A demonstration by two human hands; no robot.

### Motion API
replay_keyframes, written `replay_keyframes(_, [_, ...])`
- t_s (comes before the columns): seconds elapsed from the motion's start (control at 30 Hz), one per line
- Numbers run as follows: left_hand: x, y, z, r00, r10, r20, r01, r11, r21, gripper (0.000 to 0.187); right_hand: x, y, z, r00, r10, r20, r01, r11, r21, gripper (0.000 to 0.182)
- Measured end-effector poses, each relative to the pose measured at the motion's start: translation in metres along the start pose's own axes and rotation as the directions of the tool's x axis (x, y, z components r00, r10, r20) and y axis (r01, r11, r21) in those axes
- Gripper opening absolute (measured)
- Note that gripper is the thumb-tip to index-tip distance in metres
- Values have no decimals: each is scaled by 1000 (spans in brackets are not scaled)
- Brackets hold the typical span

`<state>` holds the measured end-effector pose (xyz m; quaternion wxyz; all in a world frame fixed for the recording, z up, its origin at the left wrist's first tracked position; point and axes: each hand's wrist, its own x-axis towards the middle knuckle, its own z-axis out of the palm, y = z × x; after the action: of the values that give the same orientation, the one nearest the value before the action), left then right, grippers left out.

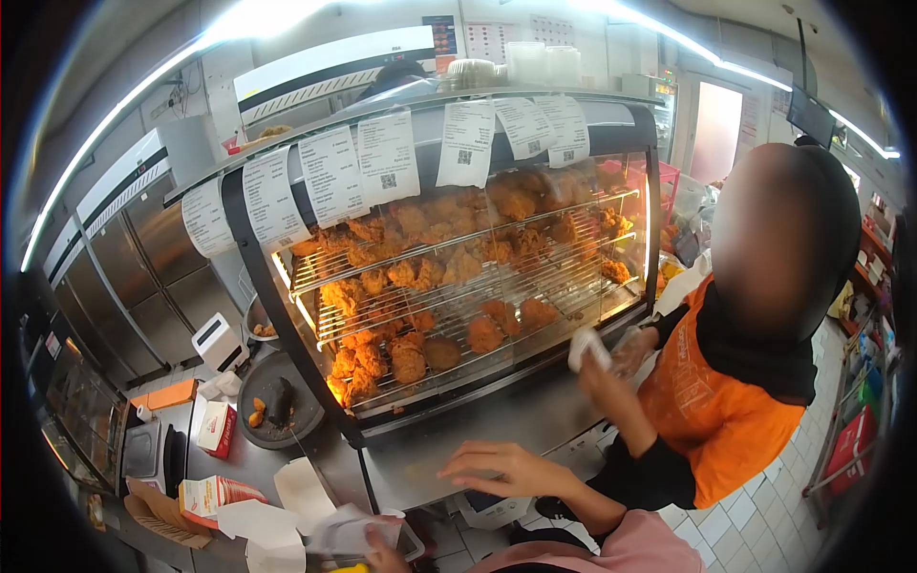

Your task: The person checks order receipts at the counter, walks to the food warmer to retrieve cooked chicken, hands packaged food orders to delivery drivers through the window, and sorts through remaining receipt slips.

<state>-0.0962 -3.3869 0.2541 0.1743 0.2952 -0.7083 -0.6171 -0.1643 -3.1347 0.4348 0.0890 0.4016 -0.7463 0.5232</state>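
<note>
My right hand [506,468] reaches out from a pink sleeve, fingers spread and empty, hovering at the steel ledge [430,477] below the glass warming cabinet [458,277] full of fried chicken [411,358]. My left hand [382,554] shows only partly at the bottom edge, gripping a clear plastic container [368,530] next to white paper bags [277,520]. A co-worker in an orange shirt [716,411] stands at the right, one gloved hand holding something white [587,349] at the cabinet's open side.
Order slips [382,158] hang along the cabinet's top. On the counter to the left lie a round dark tray with chicken bits [277,401], red-and-white boxes [218,428] and a card terminal [218,342]. Steel fridges [143,258] stand behind. Tiled floor at the right.
</note>
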Motion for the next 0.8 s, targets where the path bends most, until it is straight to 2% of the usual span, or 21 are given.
replay_keyframes(0.03, [8,-17,-5,981,-121,149,81,965,251,44,2,-7,10,1000,7,-2,-7,999,37,23])
replay_keyframes(0.07, [10,-9,-3,890,240,388,-335,921,200,46,1,-12,18,1000,18,-2,-17,997,76,28])
replay_keyframes(0.1, [-10,44,0,795,296,530,-432,889,152,34,-4,-13,25,1000,26,7,-27,996,88,28])
replay_keyframes(0.13, [-34,90,0,678,336,654,-513,854,93,23,-10,-13,35,993,84,85,-85,996,14,34])
replay_keyframes(0.17, [-34,77,5,619,473,627,-616,787,14,15,-16,-13,44,976,144,163,-136,989,-61,41])
replay_keyframes(0.2, [-39,74,2,601,407,688,-573,820,15,17,-22,-9,50,968,152,200,-141,988,-66,33])
replay_keyframes(0.23, [-44,73,-2,577,340,743,-524,852,17,21,-31,-11,55,962,162,221,-156,987,-48,33])
replay_keyframes(0.3, [-55,78,-9,490,316,812,-528,849,-12,27,-51,-19,58,978,148,145,-139,988,-72,24])
replay_keyframes(0.33, [-61,71,-15,493,238,837,-463,886,22,28,-57,-32,59,983,161,93,-156,986,-58,19])
replay_keyframes(0.37, [-70,67,-19,460,260,849,-476,879,-12,29,-66,-44,62,975,181,128,-177,983,-39,19])
replay_keyframes(0.43, [-91,57,-34,409,213,887,-463,886,1,30,-88,-68,71,960,280,31,-280,960,5,20])
replay_keyframes(0.5, [-114,42,-51,352,258,900,-535,844,-33,30,-113,-82,82,959,283,24,-284,956,74,23])
replay_keyframes(0.53, [-127,33,-60,353,263,898,-523,851,-43,29,-123,-89,85,965,258,51,-259,966,26,23])
replay_keyframes(0.57, [-140,24,-71,410,242,879,-504,864,-3,29,-132,-96,88,972,223,72,-222,975,-22,23])
replay_keyframes(0.6, [-152,18,-80,402,165,901,-420,907,21,28,-139,-102,90,972,204,118,-207,978,12,23])
replay_keyframes(0.63, [-165,13,-88,383,102,918,-336,941,36,28,-148,-109,92,980,185,77,-185,983,-9,24])
replay_keyframes(0.67, [-179,9,-96,412,60,909,-285,956,65,27,-157,-115,93,986,163,34,-162,986,-34,25])
replay_keyframes(0.7, [-193,2,-103,458,65,887,-272,960,70,27,-167,-121,91,987,139,76,-138,990,-15,25])
replay_keyframes(0.77, [-217,-17,-111,460,67,885,-372,920,124,28,-184,-133,86,996,85,14,-84,994,-64,29])
replay_keyframes(0.8, [-231,-29,-112,497,115,860,-370,925,91,30,-193,-138,85,998,58,21,-56,996,-68,30])
